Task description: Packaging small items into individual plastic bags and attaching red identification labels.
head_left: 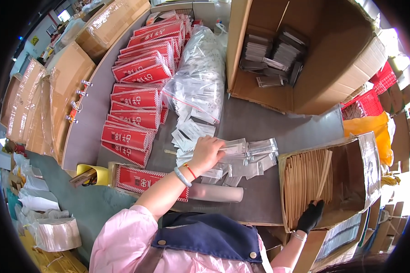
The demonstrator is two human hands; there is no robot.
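My left hand (207, 154), bare with a grey bangle and a red cord at the wrist, reaches over the middle of the table. Its fingers are curled together between loose white sachets (190, 132) and a pile of small clear-and-silver packets (253, 157); what they hold, if anything, is hidden. At the right, my right hand (310, 217) wears a black glove. Its fingers close on the lower end of a thin wooden stick (324, 179), which leans over many upright sticks (305, 182) in an open cardboard box (351, 170).
Red-and-white printed sleeves (132, 116) lie in overlapping rows at left, beside a clear bag of sachets (200, 68). A big carton (346, 75) holding dark packets stands far right. Near the front edge are a red sleeve in a holder (139, 178), a pale roll (218, 193) and a yellow cup (100, 175).
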